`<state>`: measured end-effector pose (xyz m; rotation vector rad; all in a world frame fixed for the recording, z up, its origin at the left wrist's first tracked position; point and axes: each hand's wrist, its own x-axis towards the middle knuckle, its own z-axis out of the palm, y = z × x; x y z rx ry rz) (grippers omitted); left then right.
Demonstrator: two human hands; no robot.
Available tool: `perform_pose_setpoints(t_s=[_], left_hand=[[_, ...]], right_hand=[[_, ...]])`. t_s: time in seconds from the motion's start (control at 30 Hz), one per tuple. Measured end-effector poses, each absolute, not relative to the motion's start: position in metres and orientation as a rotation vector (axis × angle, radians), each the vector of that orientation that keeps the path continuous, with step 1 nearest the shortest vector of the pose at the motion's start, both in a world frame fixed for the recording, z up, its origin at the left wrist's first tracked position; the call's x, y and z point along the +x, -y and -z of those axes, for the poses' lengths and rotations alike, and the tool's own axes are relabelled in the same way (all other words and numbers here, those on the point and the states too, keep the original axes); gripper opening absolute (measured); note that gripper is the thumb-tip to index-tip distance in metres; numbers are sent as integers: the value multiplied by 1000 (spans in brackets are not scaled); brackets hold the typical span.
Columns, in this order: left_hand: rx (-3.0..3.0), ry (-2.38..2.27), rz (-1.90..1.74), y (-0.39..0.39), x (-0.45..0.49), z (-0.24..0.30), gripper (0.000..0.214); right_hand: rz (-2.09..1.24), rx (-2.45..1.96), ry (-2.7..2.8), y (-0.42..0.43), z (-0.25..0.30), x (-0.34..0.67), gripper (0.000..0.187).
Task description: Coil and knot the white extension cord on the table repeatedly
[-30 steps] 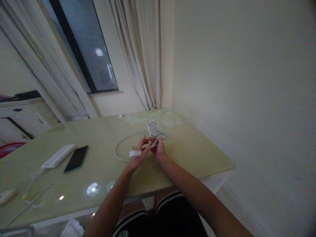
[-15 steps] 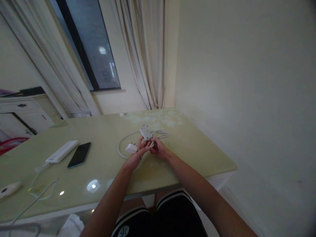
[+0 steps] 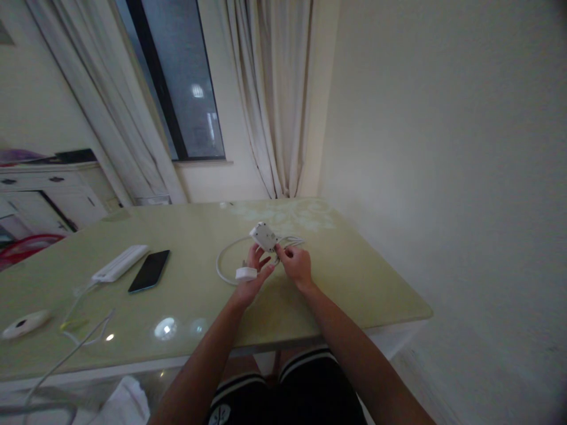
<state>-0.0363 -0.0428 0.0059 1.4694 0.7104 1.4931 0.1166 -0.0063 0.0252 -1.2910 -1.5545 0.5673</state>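
A small white power strip is tilted up above the table in front of my hands. Its white cord loops to the left, and more of it lies bundled behind my right hand. My right hand is closed in a pinch at the strip's lower corner, where the cord is; the exact grip is partly hidden. My left hand is below the strip, thumb and fingers apart, fingertips near its underside. The white plug sits against my left hand, near the base of the thumb.
On the glossy table, a black phone lies beside a long white power strip with a cable. A white oval device is at the left. A wall borders the right side; curtains hang behind.
My left thumb has come away from the cord and that hand has opened. My right hand has turned, its pinch now at the strip's corner. The plug has shifted against my left hand.
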Motion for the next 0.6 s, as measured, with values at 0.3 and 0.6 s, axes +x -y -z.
perform_pose_setpoints(t_s=[0.3,0.6], left_hand=[[1805,-914,-1544,43,-36,4,68],[2006,-1343,-1980,57,-36,-14,19]], right_hand=[[-423,-955,1925,-3,-29,132,14],[-1041,-866,1435,-8,-24,123,30]])
